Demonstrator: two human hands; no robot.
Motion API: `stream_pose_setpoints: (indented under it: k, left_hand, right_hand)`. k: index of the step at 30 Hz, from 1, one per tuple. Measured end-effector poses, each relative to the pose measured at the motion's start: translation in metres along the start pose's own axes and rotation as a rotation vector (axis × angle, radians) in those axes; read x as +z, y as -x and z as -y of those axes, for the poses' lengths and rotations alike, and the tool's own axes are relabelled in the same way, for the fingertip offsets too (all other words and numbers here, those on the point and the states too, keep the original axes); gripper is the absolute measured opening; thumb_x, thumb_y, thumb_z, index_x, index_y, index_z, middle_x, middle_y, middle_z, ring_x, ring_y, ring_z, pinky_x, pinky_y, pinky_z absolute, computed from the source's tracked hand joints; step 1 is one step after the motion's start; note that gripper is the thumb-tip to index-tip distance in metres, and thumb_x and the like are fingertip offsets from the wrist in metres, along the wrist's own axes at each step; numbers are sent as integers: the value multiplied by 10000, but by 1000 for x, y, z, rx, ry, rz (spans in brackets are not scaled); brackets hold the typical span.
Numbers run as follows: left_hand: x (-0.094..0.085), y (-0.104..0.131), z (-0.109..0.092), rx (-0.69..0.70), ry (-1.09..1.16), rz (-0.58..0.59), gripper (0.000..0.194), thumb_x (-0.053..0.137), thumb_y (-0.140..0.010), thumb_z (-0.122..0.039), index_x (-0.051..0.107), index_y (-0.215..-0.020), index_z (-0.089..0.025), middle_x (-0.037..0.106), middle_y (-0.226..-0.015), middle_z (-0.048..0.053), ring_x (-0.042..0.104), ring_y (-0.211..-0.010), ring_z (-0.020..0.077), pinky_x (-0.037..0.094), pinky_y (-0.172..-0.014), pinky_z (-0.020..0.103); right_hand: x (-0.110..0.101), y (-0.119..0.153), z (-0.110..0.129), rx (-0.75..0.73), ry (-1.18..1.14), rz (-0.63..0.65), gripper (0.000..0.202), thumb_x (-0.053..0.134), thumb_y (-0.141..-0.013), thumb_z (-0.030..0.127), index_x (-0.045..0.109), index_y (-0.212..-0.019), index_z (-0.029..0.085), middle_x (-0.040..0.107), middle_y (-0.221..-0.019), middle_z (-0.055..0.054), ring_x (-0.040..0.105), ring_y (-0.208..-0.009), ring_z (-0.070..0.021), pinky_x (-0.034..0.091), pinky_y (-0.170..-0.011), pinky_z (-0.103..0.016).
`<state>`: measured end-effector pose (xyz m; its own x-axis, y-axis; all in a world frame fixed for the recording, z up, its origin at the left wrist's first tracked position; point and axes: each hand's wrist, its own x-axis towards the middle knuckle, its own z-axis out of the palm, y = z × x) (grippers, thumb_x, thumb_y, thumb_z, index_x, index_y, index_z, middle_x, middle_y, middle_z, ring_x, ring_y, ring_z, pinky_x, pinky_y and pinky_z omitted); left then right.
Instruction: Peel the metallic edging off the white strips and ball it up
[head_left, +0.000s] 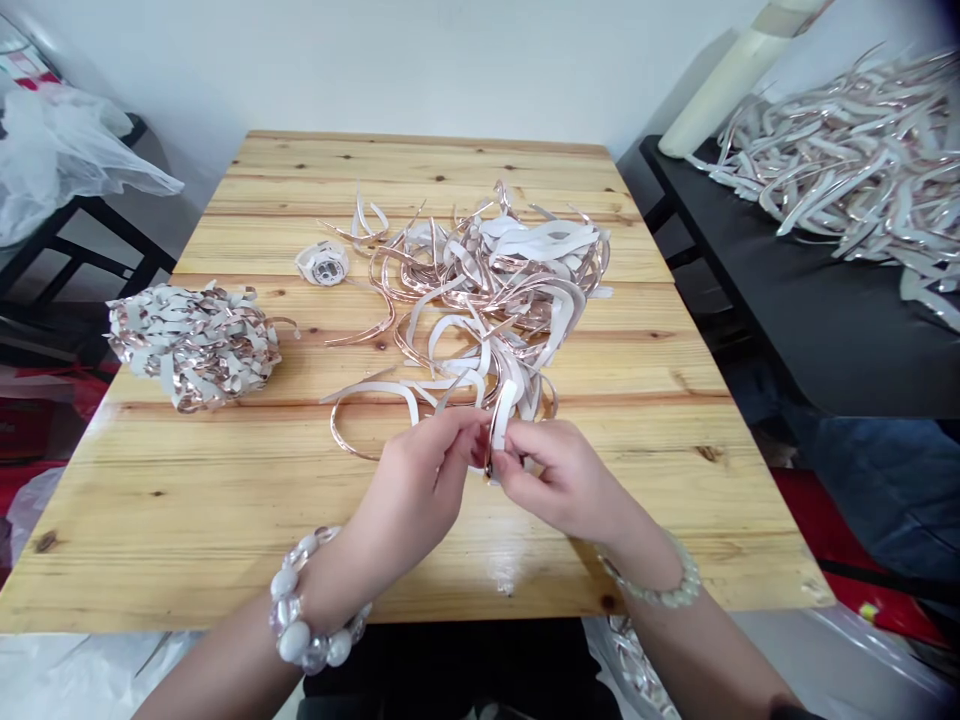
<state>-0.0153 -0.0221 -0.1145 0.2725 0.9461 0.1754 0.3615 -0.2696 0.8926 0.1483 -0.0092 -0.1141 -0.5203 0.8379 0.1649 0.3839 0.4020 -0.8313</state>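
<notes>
My left hand (424, 475) and my right hand (562, 480) meet near the middle of the table, both with fingers pinched together. Between them stands a white strip (503, 410) with a shiny rose-gold side, its lower end close to my fingertips. Right beyond my hands, a loose heap of similar curled strips (517, 260) spreads over the wood, and some reach down to my fingers. One looped strip (337, 425) lies just left of the heap. My fingers partly hide what they pinch.
A bundle of crinkled white and rose-gold strips (199, 345) lies on the wooden table (645, 540) at left. A white wristwatch (324, 263) is near the heap. More strips (862, 170) cover a black side table (795, 330) at right, beside a cream-coloured roll (720, 90).
</notes>
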Motion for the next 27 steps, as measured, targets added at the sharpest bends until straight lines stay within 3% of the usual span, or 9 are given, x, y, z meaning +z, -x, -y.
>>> stream_pose_setpoints:
  k: [10,13,18,27]
  left_hand:
    - [-3,2,2,8,43,-3,132,577,-861,-159,622,-984,-180,712,-891,-12,663,-785,74,509,-743,144]
    - [-5,1,2,-48,-1,50,118,578,-842,-144,622,-945,-180,704,-847,-17,657,-762,87,507,-723,173]
    - [-10,-1,-1,-111,-110,133,48,553,-839,-149,593,-829,-173,651,-717,-34,597,-641,85,440,-559,176]
    - [-6,2,2,-40,-237,106,112,502,-878,-160,582,-800,-161,644,-707,-5,597,-631,113,417,-556,212]
  right_hand:
    - [4,-1,0,-34,82,-65,264,477,-766,91,304,-599,200,312,-501,73,311,-442,-49,255,-442,-179]
    - [5,0,0,-35,122,-68,255,482,-753,86,311,-601,199,317,-494,76,314,-433,-47,253,-443,-178]
    - [6,1,-2,-44,135,-35,239,474,-714,64,308,-607,199,323,-500,75,311,-442,-48,239,-448,-179]
    - [6,0,-7,-57,156,-15,234,470,-703,46,310,-624,198,332,-517,70,314,-458,-50,234,-462,-185]
